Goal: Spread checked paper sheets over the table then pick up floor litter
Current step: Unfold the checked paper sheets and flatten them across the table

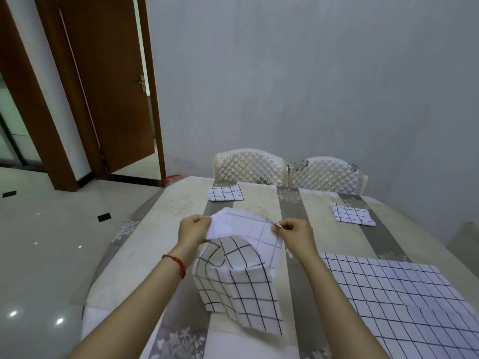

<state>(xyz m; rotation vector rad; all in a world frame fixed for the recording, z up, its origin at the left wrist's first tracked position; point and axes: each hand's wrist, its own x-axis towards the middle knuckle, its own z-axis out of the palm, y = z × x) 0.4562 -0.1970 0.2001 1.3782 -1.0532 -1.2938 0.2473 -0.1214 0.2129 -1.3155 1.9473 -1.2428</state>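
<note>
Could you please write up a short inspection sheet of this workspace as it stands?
Surface: table under a striped floral cloth.
Job's things: half-unfolded checked sheet held up over the table; spread sheet flat at near right; two folded sheets at the far side.
Clutter: nothing seen.
Grippers: left hand and right hand each pinch the held sheet's top edge.
Cables: nothing seen.
Surroundings: two quilted chairs against a grey wall; brown door ajar; glossy tiled floor; red object behind the table's far corner.
</note>
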